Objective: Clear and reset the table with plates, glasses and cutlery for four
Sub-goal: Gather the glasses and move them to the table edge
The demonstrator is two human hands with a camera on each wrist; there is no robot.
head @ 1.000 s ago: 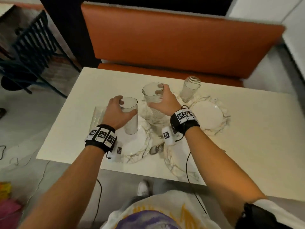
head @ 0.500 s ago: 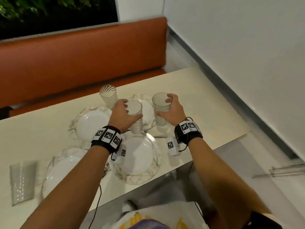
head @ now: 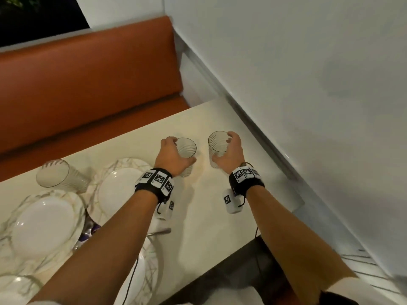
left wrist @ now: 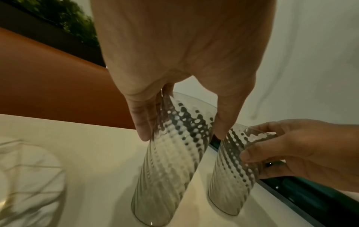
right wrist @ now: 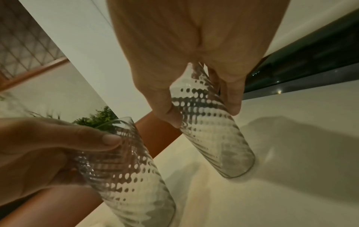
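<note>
My left hand point(head: 174, 155) grips a ribbed clear glass point(head: 187, 150) near its rim, thumb on one side and fingers on the other point(left wrist: 143, 122). My right hand point(head: 231, 150) grips a second ribbed glass point(head: 217, 146) the same way. Both glasses stand upright, side by side, at the far right end of the cream table point(head: 198, 227); the left wrist view shows their bases point(left wrist: 149, 215) down at the tabletop. A third glass point(head: 57, 176) stands further left beside the white marbled plates point(head: 44, 223). Cutlery point(head: 158, 231) pokes out under my left forearm.
An orange bench point(head: 88, 84) runs along the table's far side. A white wall point(head: 308, 84) with a dark skirting strip point(head: 275, 155) lies close on the right. More marbled plates point(head: 123, 190) crowd the table's left and near side.
Both hands have carried their glasses rightward, away from the plates to the table's right end near the wall. The view has swung right with them.
</note>
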